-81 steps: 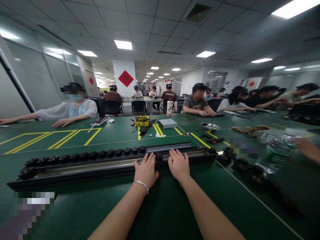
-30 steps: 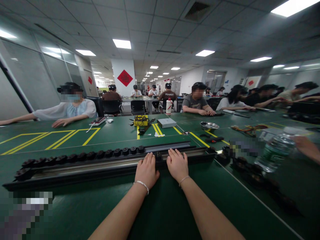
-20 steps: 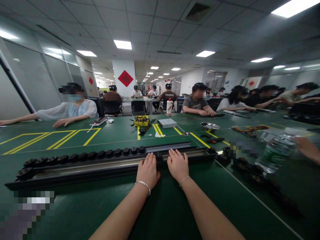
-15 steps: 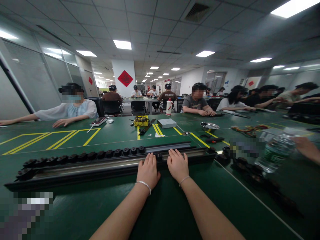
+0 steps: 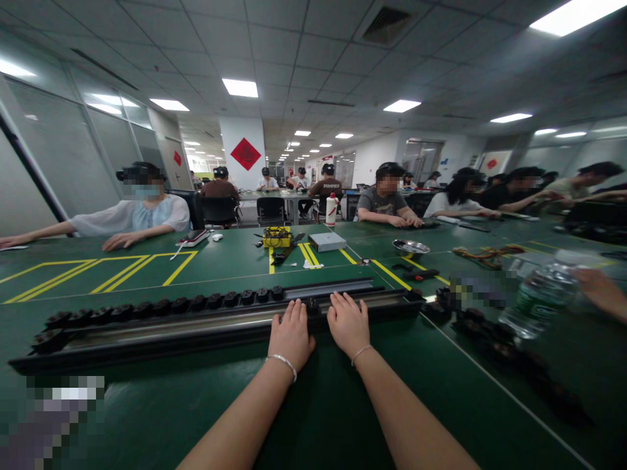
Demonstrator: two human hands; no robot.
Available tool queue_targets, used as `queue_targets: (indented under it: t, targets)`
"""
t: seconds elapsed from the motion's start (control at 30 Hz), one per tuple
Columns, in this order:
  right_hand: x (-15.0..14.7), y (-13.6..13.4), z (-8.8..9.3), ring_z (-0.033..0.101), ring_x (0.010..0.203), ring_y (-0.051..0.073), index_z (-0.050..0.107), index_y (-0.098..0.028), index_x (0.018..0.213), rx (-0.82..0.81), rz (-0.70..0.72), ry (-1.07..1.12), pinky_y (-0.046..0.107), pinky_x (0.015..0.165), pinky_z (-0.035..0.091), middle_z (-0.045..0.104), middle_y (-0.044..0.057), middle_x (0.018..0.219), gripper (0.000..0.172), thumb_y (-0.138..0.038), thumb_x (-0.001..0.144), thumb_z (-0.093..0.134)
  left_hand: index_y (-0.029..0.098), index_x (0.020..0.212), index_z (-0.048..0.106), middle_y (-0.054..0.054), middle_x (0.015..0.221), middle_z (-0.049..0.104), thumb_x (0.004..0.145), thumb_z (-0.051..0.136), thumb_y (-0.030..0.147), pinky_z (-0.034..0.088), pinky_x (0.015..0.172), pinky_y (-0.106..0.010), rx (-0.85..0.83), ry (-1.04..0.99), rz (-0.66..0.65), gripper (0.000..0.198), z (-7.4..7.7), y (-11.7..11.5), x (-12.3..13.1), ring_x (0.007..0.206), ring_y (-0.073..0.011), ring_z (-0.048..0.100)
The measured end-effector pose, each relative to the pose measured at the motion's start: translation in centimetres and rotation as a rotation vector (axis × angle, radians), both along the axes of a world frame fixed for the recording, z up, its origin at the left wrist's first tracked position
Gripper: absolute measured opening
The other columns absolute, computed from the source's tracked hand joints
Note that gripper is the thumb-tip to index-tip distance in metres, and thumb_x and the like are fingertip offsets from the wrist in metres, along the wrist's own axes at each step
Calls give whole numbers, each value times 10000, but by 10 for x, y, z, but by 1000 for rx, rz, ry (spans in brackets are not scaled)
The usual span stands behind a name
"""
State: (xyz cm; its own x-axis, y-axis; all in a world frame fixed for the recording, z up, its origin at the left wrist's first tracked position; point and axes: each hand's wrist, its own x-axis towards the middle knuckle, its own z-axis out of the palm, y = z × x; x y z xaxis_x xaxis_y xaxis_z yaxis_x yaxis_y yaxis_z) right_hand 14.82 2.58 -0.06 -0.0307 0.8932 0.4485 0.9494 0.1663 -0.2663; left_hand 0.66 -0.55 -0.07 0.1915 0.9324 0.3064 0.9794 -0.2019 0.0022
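Observation:
A long black rail [image 5: 186,329] with a metallic inner strip lies across the green table in front of me. Round black parts [image 5: 179,305] stand in a row along its back left side. My left hand [image 5: 290,331] lies flat on the rail's near edge, palm down, its fingers stretched forward. Just to the right, my right hand [image 5: 349,325] rests on the same rail with its fingers extended. Neither hand grips anything. A small black piece [image 5: 312,304] sits on the rail between the hands.
More black parts [image 5: 504,346] trail off to the right beside a water bottle [image 5: 541,294], where another person's hand [image 5: 600,290] reaches in. Farther back are a metal bowl [image 5: 410,247], a grey box [image 5: 327,242] and a yellow item with black cable [image 5: 277,237].
My hands and the rail have stayed in place. At the far left, a seated person's outstretched arm has shifted slightly.

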Motion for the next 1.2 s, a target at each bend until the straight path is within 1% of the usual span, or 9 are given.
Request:
queue_targets:
  t: [0.5,0.7,0.97,1.1,1.2]
  targets:
    - [0,0,1,348,1260,196,513,-211,1241,-30,-7,-21,451,1052,129,471,34,1329,443,-293,870,284,197,1351,333,-98,1443,324,727,460,321,310,963,-473,-18,-20,24,649,4,0,3,1318,-269,257]
    - [1,-1,2,342,1265,186,509,-221,1242,-40,2,-4,451,1056,119,464,27,1334,441,-301,878,274,192,1340,349,-99,1436,336,726,445,319,325,942,-485,-4,-26,17,634,4,0,3,1306,-262,279]
    - [5,-2,3,329,1275,175,478,-237,1269,-63,21,-57,441,1058,134,449,27,1349,440,-331,899,258,206,1344,348,-94,1443,326,730,448,315,325,944,-484,-17,-11,31,631,5,-1,3,1311,-270,267]
    - [10,-2,7,318,1281,166,457,-238,1288,-96,72,-87,405,1060,162,425,17,1368,448,-361,902,264,214,1345,343,-90,1443,324,732,448,317,328,942,-486,-23,-12,27,630,6,-1,2,1313,-274,265]
    - [23,-1,12,300,1292,171,426,-215,1313,-139,166,-113,368,1044,216,393,19,1391,482,-408,893,291,219,1347,334,-86,1442,328,732,448,326,331,941,-479,-19,-13,13,636,5,-1,0,1315,-270,264]
